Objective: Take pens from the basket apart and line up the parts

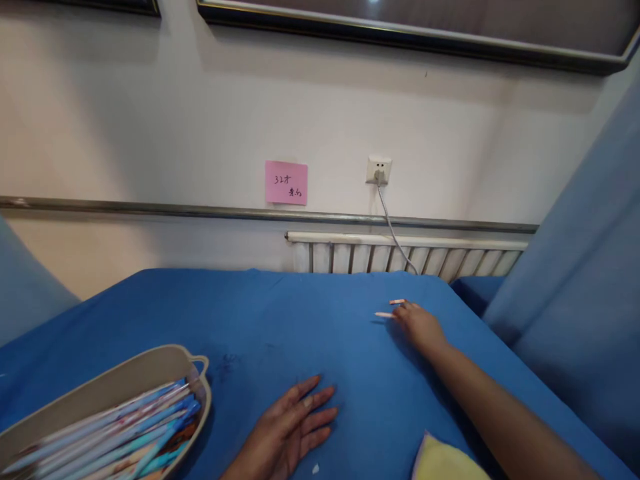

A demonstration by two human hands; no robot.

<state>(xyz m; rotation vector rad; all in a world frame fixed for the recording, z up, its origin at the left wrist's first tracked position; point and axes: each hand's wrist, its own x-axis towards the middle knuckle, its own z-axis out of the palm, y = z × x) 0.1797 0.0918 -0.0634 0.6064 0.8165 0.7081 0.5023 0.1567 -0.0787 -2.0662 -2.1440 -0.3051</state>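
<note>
- My right hand (419,325) is stretched far forward across the blue tabletop (280,313), fingers curled down at two small pale pink sticks (391,308), likely pens or pen parts; too small to tell which.
- The sticks lie just beyond my fingertips, one a little farther off than the other, both pointing away to the left of the hand. The fingertips touch or nearly touch their near ends; I cannot tell whether anything is pinched yet.
- My left hand (295,427) rests flat and open on the cloth close to me, palm down, fingers spread, holding nothing.
- To the left of that hand sits a beige basket (150,363) packed with pens (125,433), mostly blue, lying lengthwise.
- A yellow soft thing (445,463) shows at the near edge, under my right forearm.
- Handling, as I judge it: the sticks look light, stiff, thin and smooth, so they may roll or skid on the cloth. A thumb-and-forefinger pinch near the middle of one seems safest.
- The cloth looks soft, so a press down could sink them slightly.
</note>
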